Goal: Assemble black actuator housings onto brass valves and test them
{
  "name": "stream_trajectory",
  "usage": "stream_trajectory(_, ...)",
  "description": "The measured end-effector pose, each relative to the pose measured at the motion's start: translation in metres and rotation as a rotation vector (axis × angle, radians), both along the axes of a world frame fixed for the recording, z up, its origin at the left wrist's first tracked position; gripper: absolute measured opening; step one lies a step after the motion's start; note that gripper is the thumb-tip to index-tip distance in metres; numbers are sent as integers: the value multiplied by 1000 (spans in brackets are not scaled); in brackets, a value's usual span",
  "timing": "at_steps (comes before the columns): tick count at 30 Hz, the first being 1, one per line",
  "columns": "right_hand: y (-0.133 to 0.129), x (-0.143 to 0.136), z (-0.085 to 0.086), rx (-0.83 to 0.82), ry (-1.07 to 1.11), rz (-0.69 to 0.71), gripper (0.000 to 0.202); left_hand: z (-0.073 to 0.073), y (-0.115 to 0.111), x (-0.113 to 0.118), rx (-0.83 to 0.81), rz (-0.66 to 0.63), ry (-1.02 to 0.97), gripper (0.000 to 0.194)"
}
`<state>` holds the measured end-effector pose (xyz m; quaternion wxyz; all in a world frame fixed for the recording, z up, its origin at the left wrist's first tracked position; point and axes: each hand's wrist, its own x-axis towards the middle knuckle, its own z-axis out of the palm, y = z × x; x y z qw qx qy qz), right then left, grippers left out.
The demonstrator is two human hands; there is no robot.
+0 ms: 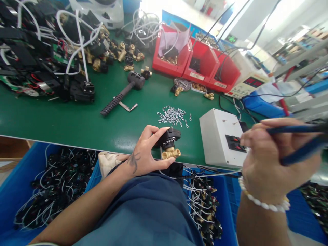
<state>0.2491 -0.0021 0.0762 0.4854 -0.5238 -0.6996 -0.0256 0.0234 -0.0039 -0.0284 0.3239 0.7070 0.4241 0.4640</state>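
My left hand (147, 153) grips a brass valve (171, 154) with a black plastic housing (174, 134) on top, at the front edge of the green table. A bent wire clip shows between housing and brass. My right hand (276, 153), slightly blurred, is closed around blue-handled pliers (294, 129) whose head points off to the right. Its fingertips are in front of a black terminal with red levers (234, 142) on a grey box (217, 140); whether they touch it I cannot tell. A pile of wire clips (173, 115) lies beyond my left hand.
A black mallet (125, 92) lies over a small metal tool. Red bins (200, 68) stand at the back, beside a power supply (251, 83). Black housings with white cables (77, 85) crowd the left. Blue crates (89, 177) of parts sit below the table edge.
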Motion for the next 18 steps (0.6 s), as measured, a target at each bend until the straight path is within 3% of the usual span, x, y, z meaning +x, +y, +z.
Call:
stream_trajectory(1, 1, -3, -1, 100, 82, 9, 22, 0, 0, 0, -1, 2, 1, 71)
stream_trajectory(3, 1, -8, -6, 95, 27, 111, 27, -1, 0, 0, 0, 0, 2, 71)
stream_trajectory(7, -1, -8, -9, -383, -432, 311, 21, -4, 1, 1, 12, -10, -11, 72)
stream_trajectory(9, -3, -4, -7, -374, -370, 204, 15, -4, 1, 1, 20, -15, -19, 72)
stream_trajectory(11, -4, -2, -7, -196, -145, 20, 13, -4, 1, 0, 20, -15, -17, 71)
stream_trajectory(13, -5, -2, -11, -99, -53, -46, 12, -3, 0, 0, 11, -12, -13, 71)
stream_trajectory(18, -3, -7, -26, -562, -406, 229, 13, -3, -1, 2, 0, -8, -22, 71)
